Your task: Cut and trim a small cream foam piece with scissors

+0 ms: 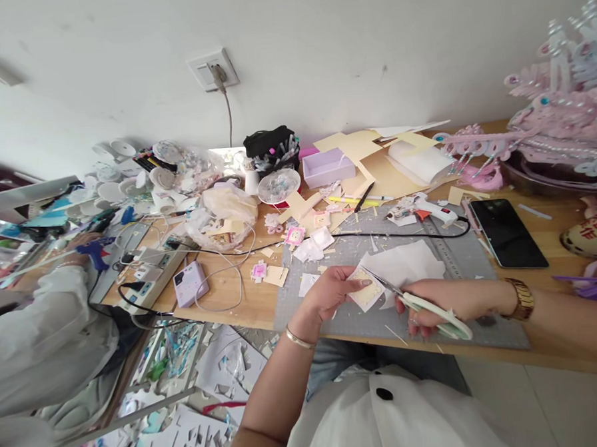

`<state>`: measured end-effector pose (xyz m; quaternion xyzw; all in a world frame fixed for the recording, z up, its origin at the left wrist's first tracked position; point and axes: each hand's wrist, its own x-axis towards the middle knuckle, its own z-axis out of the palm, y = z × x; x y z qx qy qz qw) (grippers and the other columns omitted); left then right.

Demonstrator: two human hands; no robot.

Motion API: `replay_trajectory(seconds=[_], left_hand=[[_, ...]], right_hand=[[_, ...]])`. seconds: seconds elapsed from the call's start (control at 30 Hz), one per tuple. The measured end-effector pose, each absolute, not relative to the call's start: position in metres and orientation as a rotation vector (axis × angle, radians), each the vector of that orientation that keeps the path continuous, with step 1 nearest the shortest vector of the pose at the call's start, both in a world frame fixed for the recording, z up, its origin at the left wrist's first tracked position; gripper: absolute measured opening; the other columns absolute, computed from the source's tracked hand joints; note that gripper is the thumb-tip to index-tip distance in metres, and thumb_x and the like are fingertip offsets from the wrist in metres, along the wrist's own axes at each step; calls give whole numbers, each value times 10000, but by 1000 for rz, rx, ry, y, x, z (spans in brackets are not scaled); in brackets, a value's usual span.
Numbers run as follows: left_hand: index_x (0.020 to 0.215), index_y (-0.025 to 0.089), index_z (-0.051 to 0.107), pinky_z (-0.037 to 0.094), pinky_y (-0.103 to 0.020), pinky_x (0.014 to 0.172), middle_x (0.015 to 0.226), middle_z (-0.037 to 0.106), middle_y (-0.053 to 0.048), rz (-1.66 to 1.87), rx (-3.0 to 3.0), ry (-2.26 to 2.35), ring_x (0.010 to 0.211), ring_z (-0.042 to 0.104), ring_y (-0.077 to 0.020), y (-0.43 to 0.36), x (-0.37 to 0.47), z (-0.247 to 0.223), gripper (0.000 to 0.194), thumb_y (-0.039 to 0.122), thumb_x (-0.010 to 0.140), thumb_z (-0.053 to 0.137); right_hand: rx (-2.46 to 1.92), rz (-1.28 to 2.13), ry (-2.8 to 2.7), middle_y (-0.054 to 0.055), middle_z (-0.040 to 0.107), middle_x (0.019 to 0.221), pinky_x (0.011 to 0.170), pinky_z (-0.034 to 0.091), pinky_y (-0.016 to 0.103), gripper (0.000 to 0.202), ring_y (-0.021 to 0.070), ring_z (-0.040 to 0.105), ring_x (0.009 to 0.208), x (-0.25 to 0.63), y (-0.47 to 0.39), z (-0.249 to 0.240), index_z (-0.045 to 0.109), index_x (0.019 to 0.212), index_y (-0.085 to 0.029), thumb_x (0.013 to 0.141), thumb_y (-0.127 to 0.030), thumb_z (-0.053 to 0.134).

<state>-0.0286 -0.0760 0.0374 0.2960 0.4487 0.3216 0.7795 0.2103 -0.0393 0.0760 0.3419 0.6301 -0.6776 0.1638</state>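
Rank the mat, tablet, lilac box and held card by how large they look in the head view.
1. Mat, partly covered
2. Tablet
3. Lilac box, farther back, so its real size is unsure
4. Held card, partly hidden by the left hand

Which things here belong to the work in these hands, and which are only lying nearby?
In use:
scissors, in the right hand
cream-and-white piece, in the left hand
grey mat, underneath

Probably just lying nearby:
lilac box
white glue gun
black-screened device
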Motion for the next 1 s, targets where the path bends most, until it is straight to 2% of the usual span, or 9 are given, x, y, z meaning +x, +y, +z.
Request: replay_trajectory(seconds=[0.13, 0.23, 0.37, 0.47, 0.6, 0.7, 0.83, 1.0], left_hand=[[889, 88, 798, 503, -270, 652, 842, 773, -131, 703, 619, 969, 692, 676, -180, -75, -30, 39, 586, 479, 487, 969], [892, 92, 797, 510, -272, 656, 840, 775, -129, 704, 616, 975, 691, 678, -180, -75, -31, 41, 548, 453, 515, 964], [905, 89, 796, 527, -295, 696, 844, 775, -136, 707, 631, 961, 731, 705, -209, -76, -33, 41, 546, 465, 542, 953], [934, 85, 797, 527, -299, 698, 855, 777, -142, 709, 637, 956, 749, 716, -223, -76, -33, 41, 563, 470, 552, 948], [935, 89, 800, 529, -294, 699, 866, 779, -137, 715, 628, 951, 739, 706, -205, -75, -32, 43, 562, 462, 544, 953], [922, 92, 801, 526, -284, 677, 842, 776, -123, 708, 624, 953, 704, 685, -182, -75, -32, 44, 556, 453, 530, 960], [905, 91, 801, 507, -272, 647, 819, 770, -118, 684, 634, 958, 683, 673, -176, -74, -31, 44, 561, 462, 519, 963], [899, 97, 802, 500, -272, 653, 824, 770, -122, 672, 651, 958, 680, 672, -177, -75, -30, 44, 531, 461, 543, 952]], right_hand=[[969, -1875, 1927, 52, 723, 739, 561, 512, 260, 304, 188, 693, 650, 209, -41, 71, 572, 961, -194, 841, -464, 643], [992, -1881, 1995, 9, 649, 618, 528, 479, 239, 370, 152, 623, 560, 210, -43, 66, 571, 877, -194, 873, -561, 615], [1078, -1910, 2021, -22, 594, 557, 508, 469, 244, 475, 145, 584, 508, 210, -45, 66, 568, 835, -197, 845, -670, 611], [1117, -1906, 2041, -32, 579, 544, 494, 459, 242, 480, 140, 576, 484, 210, -47, 68, 557, 825, -203, 842, -679, 608], [1093, -1899, 2063, -38, 575, 538, 483, 450, 239, 416, 139, 579, 473, 209, -48, 65, 548, 841, -205, 866, -617, 606], [1043, -1938, 2004, 3, 656, 623, 546, 510, 258, 347, 164, 654, 560, 210, -47, 63, 551, 894, -199, 870, -539, 615], [1004, -2022, 1852, 115, 770, 924, 742, 599, 343, 356, 240, 758, 815, 212, -44, 64, 563, 992, -186, 808, -462, 694], [946, -2117, 1684, 161, 772, 1052, 860, 601, 409, 484, 298, 770, 963, 217, -41, 63, 573, 1071, -180, 793, -541, 737]])
